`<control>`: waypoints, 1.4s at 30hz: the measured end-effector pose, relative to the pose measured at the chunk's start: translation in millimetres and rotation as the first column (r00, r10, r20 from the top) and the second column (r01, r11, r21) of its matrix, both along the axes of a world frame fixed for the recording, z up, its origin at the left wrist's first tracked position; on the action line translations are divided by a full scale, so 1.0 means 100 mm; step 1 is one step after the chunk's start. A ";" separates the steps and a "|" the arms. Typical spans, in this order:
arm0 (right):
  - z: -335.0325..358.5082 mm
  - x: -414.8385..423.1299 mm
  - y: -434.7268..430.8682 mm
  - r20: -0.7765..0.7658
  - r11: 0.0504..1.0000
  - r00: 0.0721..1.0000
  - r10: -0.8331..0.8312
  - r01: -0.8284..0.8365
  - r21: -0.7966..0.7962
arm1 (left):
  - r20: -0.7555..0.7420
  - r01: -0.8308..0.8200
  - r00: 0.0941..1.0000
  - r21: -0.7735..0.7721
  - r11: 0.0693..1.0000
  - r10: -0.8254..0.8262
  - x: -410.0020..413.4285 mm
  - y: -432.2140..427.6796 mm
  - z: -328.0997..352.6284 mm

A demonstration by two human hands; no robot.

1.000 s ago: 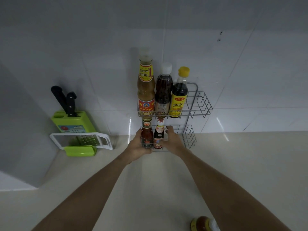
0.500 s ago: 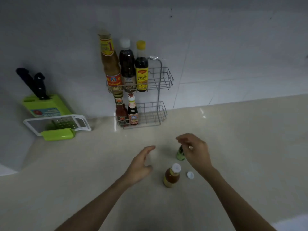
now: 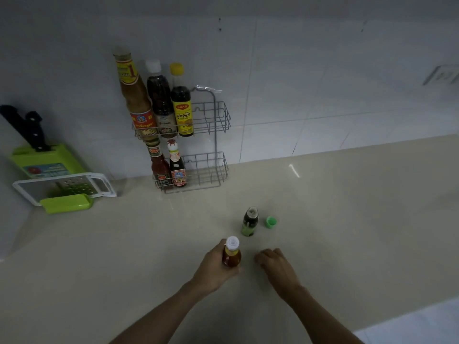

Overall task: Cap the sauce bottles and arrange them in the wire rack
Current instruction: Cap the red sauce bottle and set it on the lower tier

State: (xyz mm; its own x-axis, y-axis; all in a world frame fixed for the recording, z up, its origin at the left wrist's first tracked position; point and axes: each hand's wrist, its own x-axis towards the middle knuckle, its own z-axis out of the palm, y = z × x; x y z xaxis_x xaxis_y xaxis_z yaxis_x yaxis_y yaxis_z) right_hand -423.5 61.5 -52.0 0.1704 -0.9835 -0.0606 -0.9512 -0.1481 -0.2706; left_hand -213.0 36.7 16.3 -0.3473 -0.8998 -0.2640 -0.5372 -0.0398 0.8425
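left hand (image 3: 214,268) wraps the amber bottle (image 3: 231,254); right hand (image 3: 275,265) curls knuckles-up on the counter (image 3: 124,244), grip unclear.

Two bare forearms, seemingly sleeveless, no jewellery visible

A: Which colours mark the loose items on the beige counter (image 3: 347,207)?

B: The orange-brown bottle (image 3: 231,256) has a white neck; the dark bottle (image 3: 249,223) bears a green label; the loose cap (image 3: 271,222) is green.

A: And the grey wire rack (image 3: 218,125)?

B: A yellow-capped bottle (image 3: 180,100) with a yellow label, a white-capped dark bottle (image 3: 160,95), and a red sauce bottle (image 3: 161,170). The knife block (image 3: 49,162) is lime green.
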 end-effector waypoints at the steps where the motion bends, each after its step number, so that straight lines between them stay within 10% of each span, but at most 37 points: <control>1: 0.07 0.01 -0.04 0.076 1.000 0.997 -0.021 0.022 -0.011 | -0.003 -0.011 1.000 -0.008 1.000 0.011 -0.01 0.01 0.01; 3: 0.31 0.11 -0.11 0.377 0.982 0.912 -0.163 0.189 -0.032 | -0.012 -0.022 1.000 -0.035 0.999 0.022 -0.03 0.02 0.03; 6: 0.87 0.35 -0.21 0.812 0.894 0.501 -0.299 0.445 0.055 | -0.028 -0.041 0.999 -0.046 0.998 0.040 -0.03 0.01 0.05; 9: 1.33 0.53 -0.27 0.963 0.952 0.179 -0.200 0.266 0.149 | -0.051 -0.094 0.994 -0.036 0.995 0.092 -0.03 -0.01 0.08; 18: 1.70 0.47 -0.56 0.957 0.973 0.244 -0.155 -0.129 0.191 | -0.302 0.013 0.951 0.272 0.962 0.072 0.10 -0.16 0.62; 24: 2.13 0.35 -0.80 0.844 0.905 0.533 0.068 -0.388 0.173 | -0.576 0.331 0.817 0.418 0.846 -0.035 0.24 -0.20 0.80; 28: 2.17 0.55 -0.79 0.500 0.928 0.788 0.359 -0.359 -0.102 | -0.632 0.415 0.773 0.430 0.802 -0.060 0.32 -0.21 0.90; 31: 2.03 0.66 -0.80 0.247 0.930 0.913 0.326 -0.262 -0.258 | -0.295 0.119 0.955 0.306 0.945 -0.024 0.24 -0.18 0.92; 34: 1.98 0.67 -0.80 -0.037 0.983 0.983 0.178 -0.180 -0.034 | 0.166 -0.082 0.983 0.041 0.996 0.074 0.24 -0.18 0.85; 39: 2.17 0.56 -0.74 -0.092 0.757 0.813 0.576 -0.572 -0.316 | -0.514 0.485 0.824 0.426 0.764 -0.237 0.46 -0.23 1.09; 42: 2.22 0.60 -0.80 -0.085 0.785 0.863 0.498 -0.490 -0.378 | -0.416 0.339 0.894 0.384 0.859 -0.167 0.41 -0.23 1.13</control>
